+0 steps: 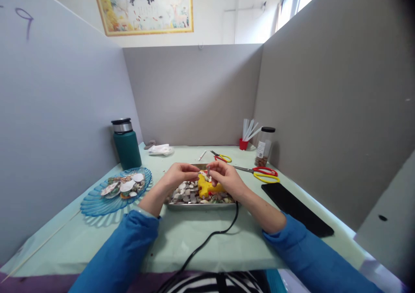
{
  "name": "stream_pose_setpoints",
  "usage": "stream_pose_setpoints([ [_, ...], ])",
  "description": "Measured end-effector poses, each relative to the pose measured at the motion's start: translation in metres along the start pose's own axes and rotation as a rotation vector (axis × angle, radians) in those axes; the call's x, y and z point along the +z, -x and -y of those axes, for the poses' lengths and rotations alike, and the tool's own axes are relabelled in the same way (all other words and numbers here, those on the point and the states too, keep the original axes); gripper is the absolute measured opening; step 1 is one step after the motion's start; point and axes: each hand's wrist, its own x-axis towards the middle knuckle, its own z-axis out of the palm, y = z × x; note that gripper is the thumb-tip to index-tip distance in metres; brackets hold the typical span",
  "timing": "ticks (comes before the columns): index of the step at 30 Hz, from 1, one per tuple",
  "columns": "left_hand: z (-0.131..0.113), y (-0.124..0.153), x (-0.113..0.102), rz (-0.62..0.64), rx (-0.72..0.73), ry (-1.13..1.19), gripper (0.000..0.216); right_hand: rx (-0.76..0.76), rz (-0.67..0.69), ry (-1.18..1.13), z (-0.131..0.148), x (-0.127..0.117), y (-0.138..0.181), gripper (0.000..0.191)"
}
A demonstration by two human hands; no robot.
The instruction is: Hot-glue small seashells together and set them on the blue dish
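Observation:
A shallow metal tray (202,204) full of small pebbles and shell pieces (186,192) lies in front of me. Across the pebbles rests a yellow glue gun (205,187), its black cord running down over the table's near edge. Above the tray's left part is my left hand (179,174), thumb and fingers pinched together; whatever is between them is too small to make out. My right hand (225,177) faces it over the glue gun and pinches a small grey piece (208,170), perhaps a pebble. The two hands' fingertips are close but apart.
On the left stand a blue plate (91,202) with shells and a green bottle (127,149). To the right are scissors (266,174), a black slab (296,208), a clear jar (263,148) and a red cup (243,144) of glue sticks. Grey partitions (194,94) enclose the table.

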Motion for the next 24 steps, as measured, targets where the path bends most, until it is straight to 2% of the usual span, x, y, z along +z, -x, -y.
stream_pose_setpoints([
  [2, 0.006, -0.002, -0.004, -0.05, 0.018, -0.181, 0.029, 0.014, -0.015, -0.002, -0.002, 0.0, -0.001, 0.02],
  [5, 0.014, -0.008, -0.014, -0.125, 0.066, -0.687, 0.022, 0.033, -0.026, -0.002, -0.002, 0.0, -0.001, 0.019],
  [8, 0.018, -0.011, -0.022, -0.134, 0.038, -1.029, 0.026, 0.046, -0.019, -0.004, -0.002, 0.001, -0.001, 0.019],
  [13, 0.015, -0.008, -0.03, -0.117, 0.04, -1.258, 0.03, 0.063, -0.018, -0.007, -0.001, 0.001, -0.001, 0.019],
  [18, 0.01, 0.004, -0.028, 0.03, 0.115, -1.505, 0.024, 0.057, -0.01, -0.003, -0.001, 0.001, 0.0, 0.018],
  [24, 0.014, 0.004, -0.024, 0.036, 0.152, -1.563, 0.02, 0.066, -0.01, 0.0, -0.003, 0.0, -0.001, 0.02],
])
